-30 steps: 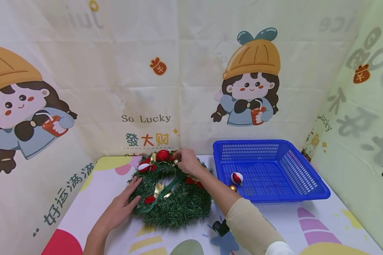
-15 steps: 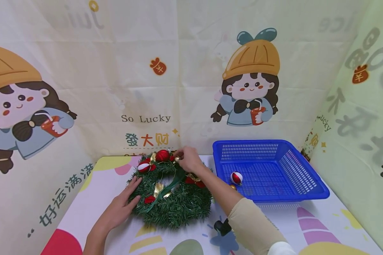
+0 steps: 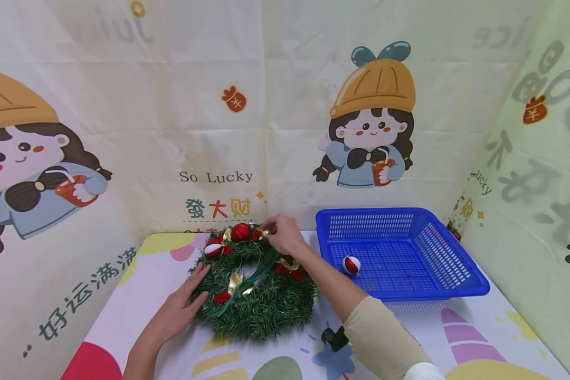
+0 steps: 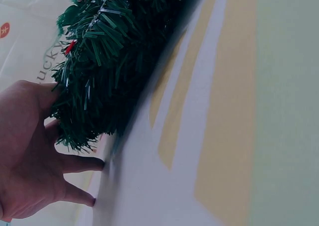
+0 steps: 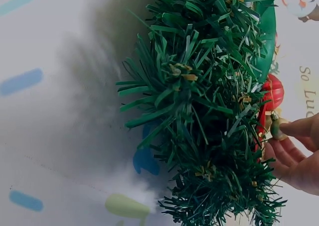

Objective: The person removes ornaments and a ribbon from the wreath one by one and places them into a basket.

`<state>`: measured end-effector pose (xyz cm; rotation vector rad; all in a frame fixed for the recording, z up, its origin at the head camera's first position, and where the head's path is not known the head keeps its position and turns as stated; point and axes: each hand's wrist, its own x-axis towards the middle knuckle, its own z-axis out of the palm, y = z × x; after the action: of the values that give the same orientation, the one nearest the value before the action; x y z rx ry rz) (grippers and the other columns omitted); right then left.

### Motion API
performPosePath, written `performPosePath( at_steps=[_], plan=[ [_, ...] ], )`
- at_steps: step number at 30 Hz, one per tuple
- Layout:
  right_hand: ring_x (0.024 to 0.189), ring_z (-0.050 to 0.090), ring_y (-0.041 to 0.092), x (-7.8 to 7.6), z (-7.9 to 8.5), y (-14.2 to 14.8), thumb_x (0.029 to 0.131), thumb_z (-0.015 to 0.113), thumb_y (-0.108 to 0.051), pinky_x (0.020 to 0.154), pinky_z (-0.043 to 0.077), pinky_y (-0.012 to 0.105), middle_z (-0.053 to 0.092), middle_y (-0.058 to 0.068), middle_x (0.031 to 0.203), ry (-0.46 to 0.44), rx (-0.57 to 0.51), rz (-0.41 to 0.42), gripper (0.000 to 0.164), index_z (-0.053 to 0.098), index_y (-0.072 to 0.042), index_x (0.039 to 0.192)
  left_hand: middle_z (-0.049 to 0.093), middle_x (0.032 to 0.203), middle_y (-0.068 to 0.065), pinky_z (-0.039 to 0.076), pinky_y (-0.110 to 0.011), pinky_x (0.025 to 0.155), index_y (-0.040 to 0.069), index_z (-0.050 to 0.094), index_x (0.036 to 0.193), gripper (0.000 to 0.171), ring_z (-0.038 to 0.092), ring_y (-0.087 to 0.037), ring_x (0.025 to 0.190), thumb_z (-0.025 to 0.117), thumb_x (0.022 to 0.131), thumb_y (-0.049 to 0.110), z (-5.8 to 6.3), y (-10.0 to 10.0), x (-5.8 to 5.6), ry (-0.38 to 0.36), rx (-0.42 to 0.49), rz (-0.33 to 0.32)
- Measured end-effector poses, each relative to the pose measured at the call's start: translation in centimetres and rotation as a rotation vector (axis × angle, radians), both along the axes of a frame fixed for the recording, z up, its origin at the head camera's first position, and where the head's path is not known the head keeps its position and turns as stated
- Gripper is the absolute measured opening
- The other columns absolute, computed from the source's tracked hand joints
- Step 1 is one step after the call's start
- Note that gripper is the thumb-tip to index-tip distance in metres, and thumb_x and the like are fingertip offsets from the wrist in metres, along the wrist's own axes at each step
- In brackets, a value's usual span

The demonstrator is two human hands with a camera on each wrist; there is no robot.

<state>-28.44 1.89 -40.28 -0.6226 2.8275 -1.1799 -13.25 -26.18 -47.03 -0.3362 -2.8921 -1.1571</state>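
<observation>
A green wreath [image 3: 275, 309] of tinsel needles lies on the table, with red and gold bows, a red ball [image 3: 241, 232], a red-and-white ball [image 3: 213, 249] and a green ribbon [image 3: 250, 283]. At its far right part, my right hand [image 3: 285, 236] pinches a small gold ball [image 3: 265, 233] between thumb and fingers; the right wrist view shows this gold ball [image 5: 277, 129] beside the red one. My left hand [image 3: 182, 306] rests on the wreath's left side with fingers spread. In the left wrist view, two of its fingers [image 4: 84, 163] reach down to the tabletop.
A blue plastic basket [image 3: 432, 294] stands at the right, holding a red-and-white ball [image 3: 351, 265]. A small black object [image 3: 332, 339] shows beside the right forearm. Printed cloth walls rise behind the table and at both sides.
My right hand has drawn slightly up and to the right with the gold ball. The forearm now hides another gold ball in the basket. My left hand has stayed put.
</observation>
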Motion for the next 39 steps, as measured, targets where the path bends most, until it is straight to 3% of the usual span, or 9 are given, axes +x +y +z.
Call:
performPosePath(
  at_steps=[8, 18, 27, 39],
  plan=[
    [0.095, 0.072, 0.021, 0.4, 0.3, 0.7, 0.097, 0.073, -0.008, 0.082, 0.059, 0.036, 0.076, 0.005, 0.101, 0.002, -0.033, -0.009, 0.019, 0.08, -0.008, 0.114, 0.018, 0.174, -0.015, 0.029, -0.074, 0.116, 0.019, 0.029, 0.166, 0.062, 0.021, -0.05, 0.156, 0.052, 0.111, 0.033, 0.1, 0.1, 0.2, 0.0, 0.008, 0.001],
    [0.103, 0.072, 0.025, 1.2, 0.7, 1.8, 0.096, 0.072, -0.005, 0.087, 0.058, 0.039, 0.071, 0.009, 0.115, 0.032, -0.095, 0.0, 0.022, 0.078, -0.007, 0.117, 0.017, 0.175, -0.014, 0.029, -0.074, 0.116, 0.021, 0.029, 0.167, 0.063, 0.021, -0.05, 0.156, 0.053, 0.11, 0.035, -0.1, 0.1, 0.2, -0.008, 0.01, 0.0],
    [0.105, 0.071, 0.026, 2.1, 1.1, 2.7, 0.095, 0.074, -0.005, 0.09, 0.057, 0.042, 0.07, 0.008, 0.115, 0.011, -0.124, -0.035, 0.023, 0.078, -0.008, 0.117, 0.018, 0.175, -0.015, 0.03, -0.074, 0.116, 0.02, 0.029, 0.166, 0.063, 0.022, -0.05, 0.156, 0.053, 0.11, 0.036, -0.2, 0.1, 0.2, 0.0, 0.0, -0.002],
    [0.105, 0.07, 0.023, 3.6, 2.1, 4.1, 0.096, 0.074, -0.006, 0.08, 0.057, 0.035, 0.068, 0.005, 0.115, 0.035, -0.166, -0.015, 0.023, 0.078, -0.013, 0.117, 0.019, 0.174, -0.016, 0.031, -0.074, 0.114, 0.02, 0.03, 0.166, 0.063, 0.023, -0.052, 0.154, 0.053, 0.11, 0.035, -0.2, 0.1, 0.2, 0.01, -0.015, -0.002]
  ],
)
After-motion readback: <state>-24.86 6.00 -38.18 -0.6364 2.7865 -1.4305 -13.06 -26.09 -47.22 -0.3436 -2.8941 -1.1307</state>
